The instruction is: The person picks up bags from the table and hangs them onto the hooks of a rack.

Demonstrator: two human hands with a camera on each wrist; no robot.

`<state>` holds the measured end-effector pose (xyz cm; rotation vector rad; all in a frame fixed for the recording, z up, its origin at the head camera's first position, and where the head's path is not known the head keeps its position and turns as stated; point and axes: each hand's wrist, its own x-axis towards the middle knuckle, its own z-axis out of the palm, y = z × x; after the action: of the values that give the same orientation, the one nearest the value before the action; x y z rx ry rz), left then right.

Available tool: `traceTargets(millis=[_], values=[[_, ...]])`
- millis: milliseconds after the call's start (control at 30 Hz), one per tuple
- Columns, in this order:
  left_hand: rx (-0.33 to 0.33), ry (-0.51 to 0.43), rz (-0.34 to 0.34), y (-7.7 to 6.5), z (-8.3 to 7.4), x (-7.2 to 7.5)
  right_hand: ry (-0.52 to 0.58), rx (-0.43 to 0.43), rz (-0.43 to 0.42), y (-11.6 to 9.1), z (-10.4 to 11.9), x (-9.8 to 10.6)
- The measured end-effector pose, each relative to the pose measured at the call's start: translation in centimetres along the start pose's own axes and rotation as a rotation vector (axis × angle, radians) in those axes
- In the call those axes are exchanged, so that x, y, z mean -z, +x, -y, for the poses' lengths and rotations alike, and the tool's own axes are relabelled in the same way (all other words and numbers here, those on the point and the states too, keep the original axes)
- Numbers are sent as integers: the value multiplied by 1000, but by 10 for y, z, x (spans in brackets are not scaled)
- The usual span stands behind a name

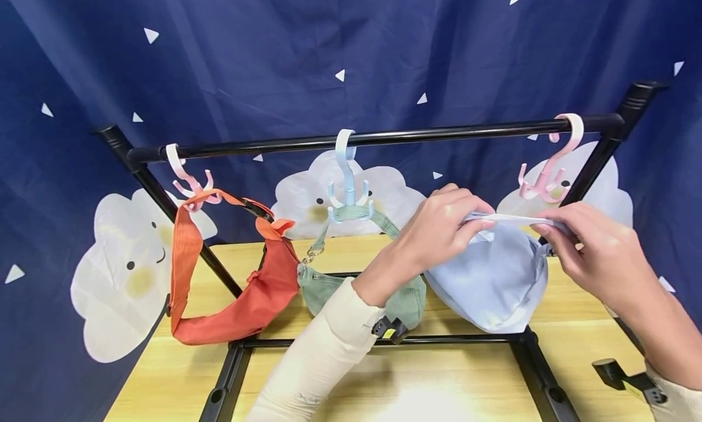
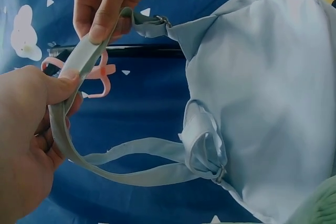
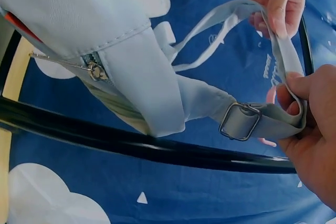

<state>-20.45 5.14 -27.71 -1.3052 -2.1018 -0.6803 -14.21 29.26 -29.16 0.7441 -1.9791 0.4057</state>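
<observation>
A light blue shoulder bag hangs from its strap, which both hands hold up in front of the black rail. Thumb and fingers of the left hand pinch one part of the strap. A short stretch to the right, the right hand pinches the same strap between thumb and fingers. The strap is drawn straight between the two hands and loops down in the left wrist view. A metal slider buckle sits on it near the right hand. Behind and above the right hand, a pink hook hangs on the rail.
The black rack's rail spans the view. An orange-red bag hangs from a pink-white hook at left. A green corduroy bag, partly behind the left arm, hangs from a blue hook. Below lies a wooden tabletop.
</observation>
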Motion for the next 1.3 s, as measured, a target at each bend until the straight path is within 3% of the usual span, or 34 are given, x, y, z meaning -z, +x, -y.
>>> traceTargets(millis=[333, 533, 700, 867, 1033, 1300], values=[[1, -10, 17, 12, -6, 10, -70, 0, -32, 5, -4, 15], [5, -22, 27, 17, -7, 14, -54, -2, -51, 11, -3, 19], [16, -28, 39, 21, -7, 15, -75, -1, -25, 15, -4, 24], [60, -63, 61, 25, -8, 18, -107, -25, 14, 17, -6, 31], [93, -108, 88, 27, -9, 20, -89, -46, -9, 19, -6, 34], [84, -98, 90, 37, -11, 22, -107, -81, -26, 24, -8, 39]])
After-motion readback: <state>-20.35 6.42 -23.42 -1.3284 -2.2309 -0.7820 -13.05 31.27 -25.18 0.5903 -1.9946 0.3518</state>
